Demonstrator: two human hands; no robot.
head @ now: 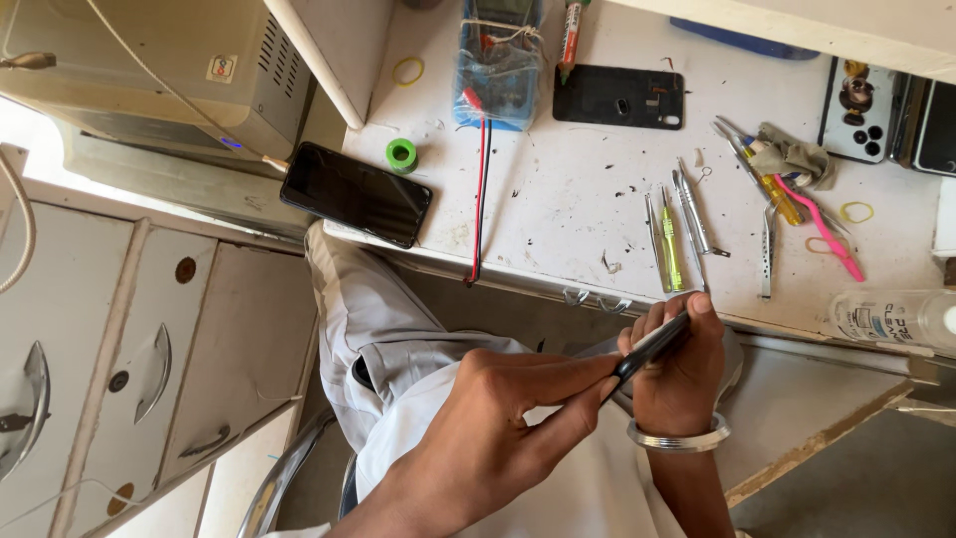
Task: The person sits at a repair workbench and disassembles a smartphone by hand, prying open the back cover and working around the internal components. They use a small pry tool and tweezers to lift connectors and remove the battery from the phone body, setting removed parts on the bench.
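— Fingers (583, 374) of the left hand (488, 423) closed on the dark phone (652, 344), w/ the index stretched along its edge. That right?

— Yep. Right hand (682, 374) grips the same phone from the far side, thumb up by its top end. Silver bangle (679, 436) on that wrist. Phone's held edge-on, tilted, in front of the lap, just below the edge of the white surface (558, 199).

— What's on the surface nr the hands?

— Row of small screwdrivers (672, 244), one w/ a green handle, right above the phone. Tweezers (768, 249) a bit further right, then a pink tool (822, 229) by a grey rag (797, 154).

— And to the left?

— Another black phone (356, 193) lies flat at the corner, screen dark, partly over the edge. Green tape roll (401, 154) just beside it. Red and black wires (480, 199) run down from a blue meter (498, 60). Black phone back cover (617, 97) lies flat near the meter.
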